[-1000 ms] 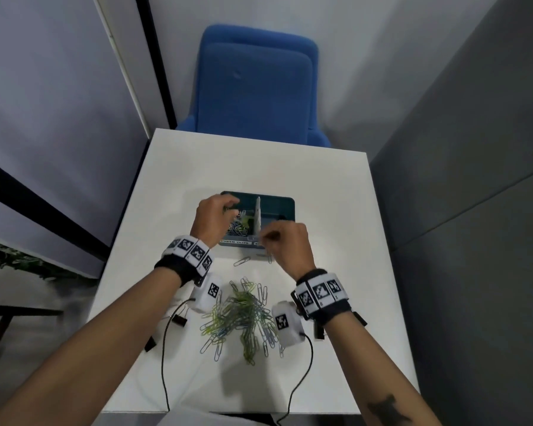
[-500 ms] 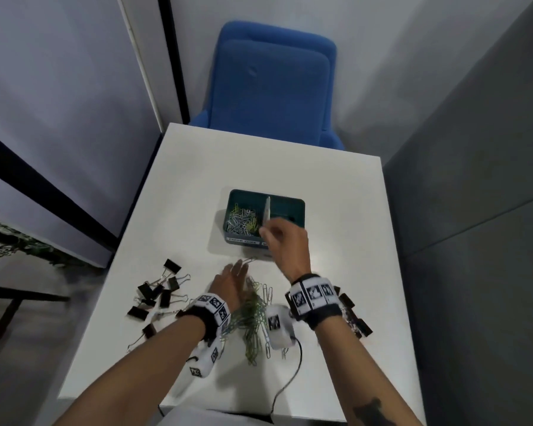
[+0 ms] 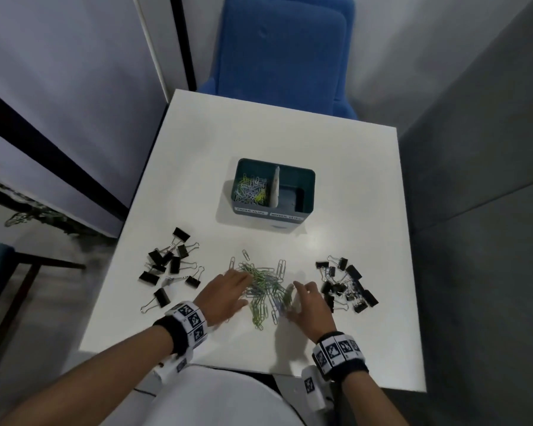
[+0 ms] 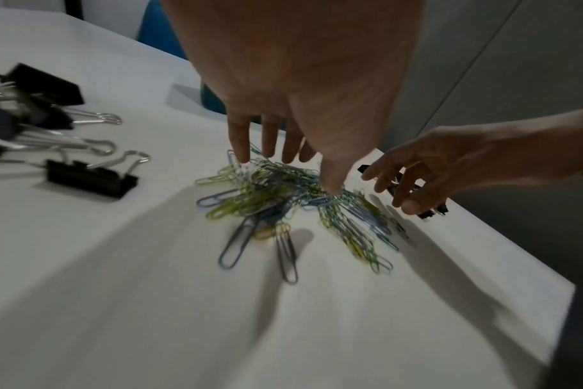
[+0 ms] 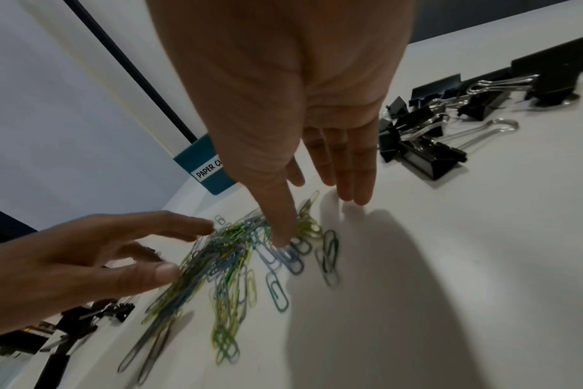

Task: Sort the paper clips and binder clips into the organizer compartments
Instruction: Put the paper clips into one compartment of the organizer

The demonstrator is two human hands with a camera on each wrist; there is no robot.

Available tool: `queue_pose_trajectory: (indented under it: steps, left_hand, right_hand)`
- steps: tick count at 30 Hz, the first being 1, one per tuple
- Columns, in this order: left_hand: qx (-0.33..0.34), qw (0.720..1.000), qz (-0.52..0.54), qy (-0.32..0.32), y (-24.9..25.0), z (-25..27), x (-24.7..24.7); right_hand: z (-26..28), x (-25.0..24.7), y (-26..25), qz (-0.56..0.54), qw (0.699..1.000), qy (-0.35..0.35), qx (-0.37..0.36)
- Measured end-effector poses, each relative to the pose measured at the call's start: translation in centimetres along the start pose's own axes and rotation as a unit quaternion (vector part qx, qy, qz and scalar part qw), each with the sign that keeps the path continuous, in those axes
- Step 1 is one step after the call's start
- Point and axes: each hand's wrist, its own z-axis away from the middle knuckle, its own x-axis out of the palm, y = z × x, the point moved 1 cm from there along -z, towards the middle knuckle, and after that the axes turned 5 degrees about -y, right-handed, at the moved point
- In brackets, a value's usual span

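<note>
Both hands down at the paper clips (image 3: pixel 263 287), low in the centre of the frame. Left hand (image 3: pixel 225 295) spread, fingertips on the pile's left edge; right hand (image 3: pixel 310 302) spread on its right edge, gripping nothing. Binder clips (image 3: pixel 170 269) sit left and right. Organizer (image 3: pixel 305 192) above centre, paper clips in its left compartment.

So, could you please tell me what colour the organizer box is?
Dark teal organizer box, clearest in the head view.
</note>
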Motion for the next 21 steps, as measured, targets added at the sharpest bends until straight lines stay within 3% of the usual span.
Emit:
queue_pose_trajectory:
  steps: [2,4,6,8,16,19,21]
  left_hand:
    - [-0.065,0.998,0.026,-0.005,-0.1,1.9,0.0]
    - [-0.124,0.989,0.053,-0.055,-0.3,3.3,-0.2]
    - [-0.164,0.976,0.073,-0.124,-0.6,3.8,-0.1]
    - [-0.178,0.968,0.091,-0.153,-0.4,3.3,-0.1]
    - [-0.199,0.964,0.171,-0.036,1.8,-1.2,-1.0]
    - [-0.207,0.971,0.112,-0.03,1.9,-1.6,-1.8]
    - [-0.209,0.975,0.051,-0.053,1.4,-1.7,-2.1]
  right_hand:
    - [0.3,0.4,0.2,-0.011,1.0,-0.024,0.015]
    - [-0.1,1.1,0.2,-0.018,0.998,-0.044,0.031]
    - [-0.7,1.7,-0.1,-0.022,0.999,-0.033,0.036]
    - [-1.3,2.0,-1.0,-0.006,1.0,-0.01,0.027]
    - [-3.4,2.6,-4.1,-0.042,0.997,0.063,-0.014]
    - [-3.0,1.8,-3.1,-0.031,0.997,0.066,-0.013]
    - [-2.9,0.9,-2.5,0.005,1.0,0.027,-0.001]
